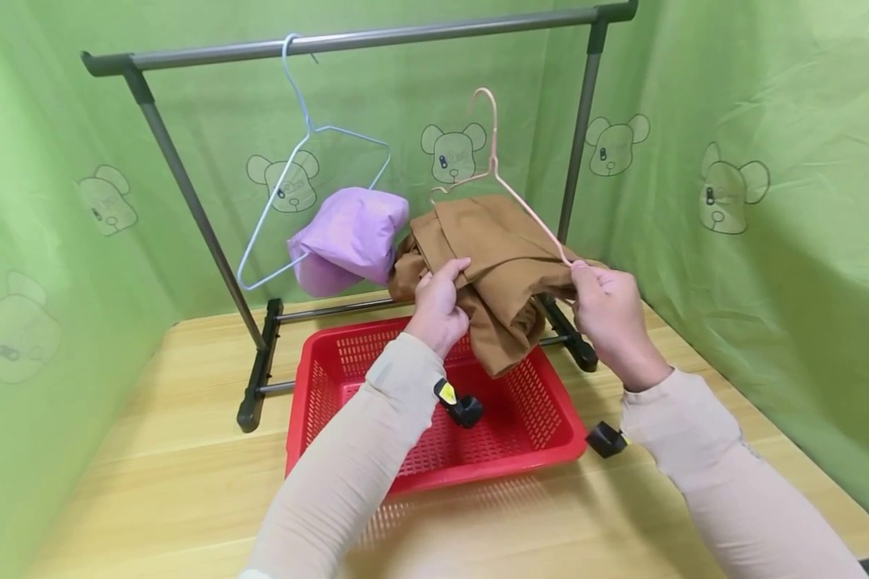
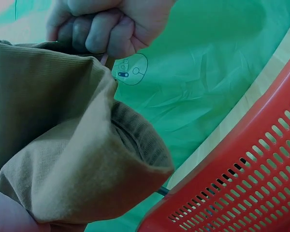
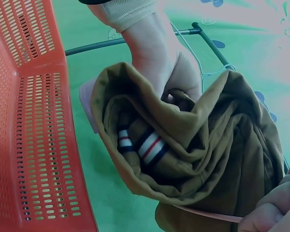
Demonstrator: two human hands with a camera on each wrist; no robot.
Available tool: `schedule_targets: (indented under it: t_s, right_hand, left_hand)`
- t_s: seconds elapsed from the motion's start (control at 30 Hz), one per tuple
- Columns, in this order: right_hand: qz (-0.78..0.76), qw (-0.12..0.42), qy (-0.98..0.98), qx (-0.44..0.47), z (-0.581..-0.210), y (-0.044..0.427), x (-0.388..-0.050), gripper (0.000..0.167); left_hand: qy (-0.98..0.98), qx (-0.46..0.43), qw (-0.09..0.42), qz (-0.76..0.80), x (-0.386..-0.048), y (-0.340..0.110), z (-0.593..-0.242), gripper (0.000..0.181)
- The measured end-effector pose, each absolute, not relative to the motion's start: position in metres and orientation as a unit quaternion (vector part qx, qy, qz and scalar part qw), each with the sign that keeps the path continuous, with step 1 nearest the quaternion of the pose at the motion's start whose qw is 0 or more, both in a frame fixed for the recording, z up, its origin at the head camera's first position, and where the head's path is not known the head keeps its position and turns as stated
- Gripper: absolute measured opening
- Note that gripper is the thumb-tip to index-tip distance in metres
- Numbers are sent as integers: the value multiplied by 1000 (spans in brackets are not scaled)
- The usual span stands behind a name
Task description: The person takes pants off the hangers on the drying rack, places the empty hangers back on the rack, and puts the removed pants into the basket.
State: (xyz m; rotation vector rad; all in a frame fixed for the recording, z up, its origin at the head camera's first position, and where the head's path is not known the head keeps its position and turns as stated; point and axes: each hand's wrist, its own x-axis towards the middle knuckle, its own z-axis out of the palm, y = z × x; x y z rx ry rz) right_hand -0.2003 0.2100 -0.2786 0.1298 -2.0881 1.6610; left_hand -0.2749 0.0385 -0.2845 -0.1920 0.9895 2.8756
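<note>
Brown garment: is held above the rear of the red basket, partly covering the pink hanger. Left hand: garment is gripped between thumb and curled fingers. Right hand: pink hanger's corner is pinched at the garment's edge, fingers curled. Blue hanger: is hooked on the rack; purple garment is draped over its lower bar.

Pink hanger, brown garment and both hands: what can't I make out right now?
Head view: lower part of the pink hanger, hidden by the brown garment.
Head view: most fingers of the left hand, hidden by the garment.
Right wrist view: rest of the striped band, hidden by folds; most of the right hand, cut off by the right edge.
</note>
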Motion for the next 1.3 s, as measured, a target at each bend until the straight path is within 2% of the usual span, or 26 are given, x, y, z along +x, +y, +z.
schedule_targets:
  t_s: [0.27,0.4,0.83,1.3]
  right_hand:
    - [615,222,-757,22,-281,214,-199,52]
    - [616,225,-755,18,-281,216,-200,54]
    - [579,265,-771,-1,-282,227,-201,57]
    - [641,252,-725,3,-278,238,-204,55]
  left_hand:
    - [340,-59,48,937,-272,35,-282,21]
    - [345,-57,40,936,-270,33,-280,24]
    - [364,-70,22,928,-267,24,-279,17]
    - [371,-57,41,926,-265,15,-278,17]
